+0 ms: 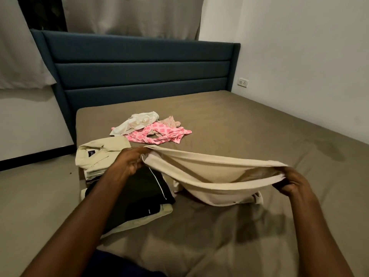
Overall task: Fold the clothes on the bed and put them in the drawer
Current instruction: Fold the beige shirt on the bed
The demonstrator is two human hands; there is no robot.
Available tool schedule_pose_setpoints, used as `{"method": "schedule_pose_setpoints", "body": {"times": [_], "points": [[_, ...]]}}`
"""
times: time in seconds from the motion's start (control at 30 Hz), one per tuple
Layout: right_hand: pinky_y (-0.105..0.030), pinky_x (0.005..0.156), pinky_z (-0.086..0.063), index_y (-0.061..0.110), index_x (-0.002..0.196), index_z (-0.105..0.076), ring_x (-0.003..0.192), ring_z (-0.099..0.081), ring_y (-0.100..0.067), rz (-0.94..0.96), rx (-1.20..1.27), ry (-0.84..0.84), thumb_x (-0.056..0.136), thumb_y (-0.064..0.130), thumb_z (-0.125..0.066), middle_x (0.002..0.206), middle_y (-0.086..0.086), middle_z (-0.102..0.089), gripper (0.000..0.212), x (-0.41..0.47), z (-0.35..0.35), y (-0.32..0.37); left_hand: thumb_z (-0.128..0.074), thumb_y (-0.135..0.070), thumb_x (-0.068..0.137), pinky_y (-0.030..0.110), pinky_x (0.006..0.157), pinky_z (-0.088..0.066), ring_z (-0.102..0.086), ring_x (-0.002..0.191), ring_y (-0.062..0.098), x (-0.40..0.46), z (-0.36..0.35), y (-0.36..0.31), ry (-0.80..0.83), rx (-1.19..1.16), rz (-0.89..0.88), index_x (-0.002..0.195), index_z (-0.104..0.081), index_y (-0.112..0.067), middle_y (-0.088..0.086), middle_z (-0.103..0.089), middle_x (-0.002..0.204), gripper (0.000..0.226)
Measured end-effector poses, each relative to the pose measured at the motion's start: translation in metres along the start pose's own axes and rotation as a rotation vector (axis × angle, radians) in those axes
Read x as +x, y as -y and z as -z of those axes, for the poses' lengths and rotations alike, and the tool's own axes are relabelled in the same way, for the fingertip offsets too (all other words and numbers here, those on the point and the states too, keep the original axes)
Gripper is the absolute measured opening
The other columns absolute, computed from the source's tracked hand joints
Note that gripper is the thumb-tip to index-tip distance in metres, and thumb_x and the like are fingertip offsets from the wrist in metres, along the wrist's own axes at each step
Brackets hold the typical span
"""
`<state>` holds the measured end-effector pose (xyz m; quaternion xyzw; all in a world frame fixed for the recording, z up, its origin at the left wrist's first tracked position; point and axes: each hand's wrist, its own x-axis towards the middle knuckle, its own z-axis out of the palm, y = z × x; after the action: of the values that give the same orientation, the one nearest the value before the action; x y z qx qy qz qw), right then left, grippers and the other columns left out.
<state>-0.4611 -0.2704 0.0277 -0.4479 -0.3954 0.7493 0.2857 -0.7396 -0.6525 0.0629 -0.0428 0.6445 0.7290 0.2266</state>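
A cream garment (209,172) hangs stretched between my two hands just above the bed (259,124). My left hand (131,160) pinches its left end and my right hand (293,182) grips its right end; the lower part sags onto the sheet. To the left lies a folded pale yellow shirt (99,154) and, nearer me, a folded black garment (143,192) on top of another pale folded piece. Farther back lie three unfolded pieces: a white garment (137,122), a pink patterned one (159,134) and a small beige one (170,120). No drawer is in view.
The bed has a brown sheet and a dark blue padded headboard (139,66) at the back. A white wall with a socket (243,82) runs along the right side. Grey floor (36,196) and curtains (127,15) are to the left and behind.
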Motion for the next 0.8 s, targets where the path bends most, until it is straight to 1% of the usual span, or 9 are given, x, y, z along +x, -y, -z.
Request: {"method": "schedule_pose_setpoints", "body": {"times": [0.13,0.23,0.3,0.37,0.43,0.5,0.6,0.7,0.8], "points": [[-0.027,0.057,-0.050,0.003,0.092,-0.077,0.067,-0.060,-0.024,0.286,-0.425,-0.047,0.078,0.001,-0.069,0.067,-0.007,-0.067,0.016,-0.011,0.007,0.020,-0.076,0.004,0.079,0.033,0.068,-0.059,-0.071,0.089,0.027,0.004,0.007,-0.004,-0.158,0.435,-0.331,0.094,-0.080,-0.009,0.010,-0.077,0.096,0.020],[-0.028,0.059,-0.048,0.008,0.089,-0.080,0.069,-0.066,-0.034,0.575,-1.175,-0.283,0.057,0.010,-0.071,0.071,-0.014,-0.068,0.033,-0.012,0.018,0.024,-0.075,-0.005,0.082,0.034,0.072,-0.057,-0.069,0.079,0.026,0.000,0.007,-0.005,-0.399,0.914,-0.671,0.101,-0.080,-0.010,0.010,-0.077,0.091,0.020],[-0.036,0.063,-0.049,0.007,0.084,-0.076,0.071,-0.068,-0.041,0.820,-1.559,-0.538,0.068,0.004,-0.074,0.086,-0.021,-0.064,0.017,-0.018,0.023,0.020,-0.070,-0.007,0.087,0.035,0.071,-0.054,-0.068,0.086,0.032,-0.008,0.002,-0.004,-0.432,1.229,-0.675,0.105,-0.075,-0.008,0.013,-0.073,0.097,0.019],[-0.036,0.058,-0.045,0.002,0.077,-0.071,0.062,-0.065,-0.041,1.030,-1.701,-0.592,0.075,0.003,-0.071,0.092,-0.024,-0.059,0.002,-0.029,0.023,0.010,-0.059,-0.009,0.094,0.038,0.079,-0.052,-0.067,0.102,0.032,-0.022,-0.006,0.002,-0.352,1.584,-0.635,0.112,-0.068,-0.010,0.012,-0.069,0.112,0.021],[-0.035,0.059,-0.045,0.003,0.074,-0.070,0.062,-0.065,-0.042,1.017,-1.639,-0.560,0.077,0.009,-0.075,0.086,-0.022,-0.061,0.008,-0.030,0.028,0.008,-0.060,-0.016,0.095,0.037,0.085,-0.051,-0.066,0.110,0.029,-0.025,-0.010,0.004,-0.230,1.711,-0.556,0.115,-0.065,-0.015,0.008,-0.067,0.116,0.020],[-0.032,0.059,-0.052,0.007,0.073,-0.074,0.065,-0.068,-0.039,0.877,-1.425,-0.406,0.073,0.007,-0.077,0.072,-0.015,-0.067,0.003,-0.031,0.040,0.012,-0.074,-0.029,0.090,0.032,0.074,-0.050,-0.067,0.095,0.023,-0.017,-0.004,0.003,-0.054,1.635,-0.366,0.100,-0.066,-0.014,0.004,-0.067,0.099,0.020],[-0.021,0.045,-0.052,0.002,0.077,-0.077,0.061,-0.067,-0.034,0.609,-0.889,-0.129,0.072,-0.014,-0.068,0.067,-0.020,-0.069,0.019,-0.033,0.059,0.014,-0.078,-0.026,0.090,0.022,0.049,-0.043,-0.058,0.061,0.014,-0.005,0.003,-0.002,0.132,1.221,-0.081,0.090,-0.071,-0.006,0.006,-0.065,0.074,0.021],[-0.020,0.045,-0.053,-0.005,0.081,-0.072,0.067,-0.060,-0.032,0.385,-0.538,-0.050,0.078,-0.021,-0.061,0.081,-0.021,-0.064,0.019,-0.023,0.062,0.019,-0.061,-0.007,0.099,0.022,0.042,-0.050,-0.058,0.063,0.017,0.000,0.001,-0.003,0.099,0.785,-0.004,0.106,-0.065,-0.001,0.011,-0.063,0.080,0.011],[-0.024,0.049,-0.058,0.000,0.062,-0.075,0.060,-0.068,-0.025,0.271,-0.340,-0.005,0.078,-0.025,-0.054,0.078,-0.019,-0.065,0.037,0.004,0.058,0.027,-0.042,-0.005,0.106,0.032,0.050,-0.061,-0.073,0.068,0.029,0.010,-0.010,0.002,0.074,0.542,-0.037,0.107,-0.058,-0.003,0.020,-0.073,0.090,0.016]]}}
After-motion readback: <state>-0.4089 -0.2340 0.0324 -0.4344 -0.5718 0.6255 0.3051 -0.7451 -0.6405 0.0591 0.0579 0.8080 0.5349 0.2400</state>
